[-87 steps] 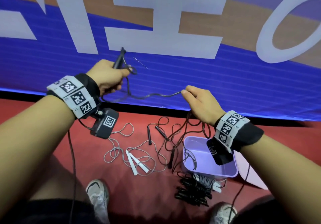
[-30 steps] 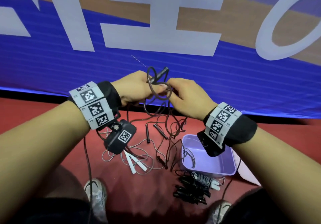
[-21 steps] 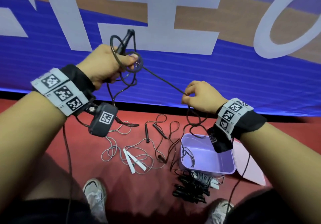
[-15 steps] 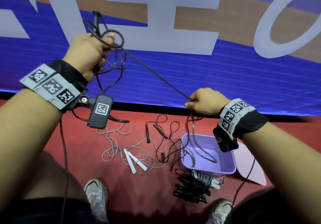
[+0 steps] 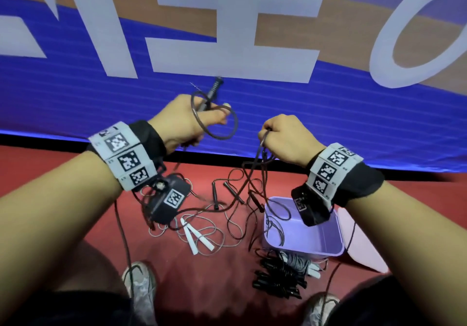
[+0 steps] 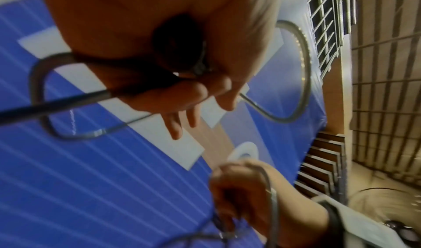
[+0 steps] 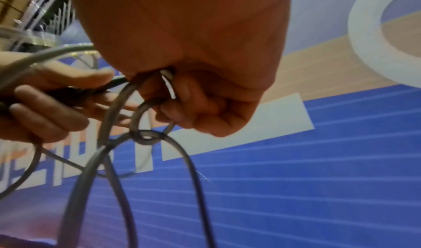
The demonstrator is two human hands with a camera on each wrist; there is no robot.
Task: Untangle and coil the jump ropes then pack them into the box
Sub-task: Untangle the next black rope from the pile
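Note:
My left hand (image 5: 192, 120) grips the black handle (image 5: 213, 93) of a dark jump rope, with coiled loops (image 5: 222, 128) of its cord hanging round the thumb. My right hand (image 5: 283, 136) pinches the same cord (image 5: 262, 146) a short way to the right; from there it trails down to the floor and into the lilac box (image 5: 303, 232). In the right wrist view the cord shows a small knot (image 7: 145, 136) just below my curled fingers (image 7: 205, 104). In the left wrist view my left hand (image 6: 182, 82) closes on the handle, with cord loops (image 6: 300, 75) at either side.
On the red floor lie a white jump rope (image 5: 199, 237), a second loose dark rope (image 5: 227, 194) with black handles, and a bundle of coiled ropes (image 5: 283, 275) in front of the box. The box lid (image 5: 364, 249) lies at its right. My shoes (image 5: 139, 282) are near.
My left hand has come down from high at the left toward the right hand, so the cord between them has gone slack. More loops sit on the left hand than 2.9 s ago.

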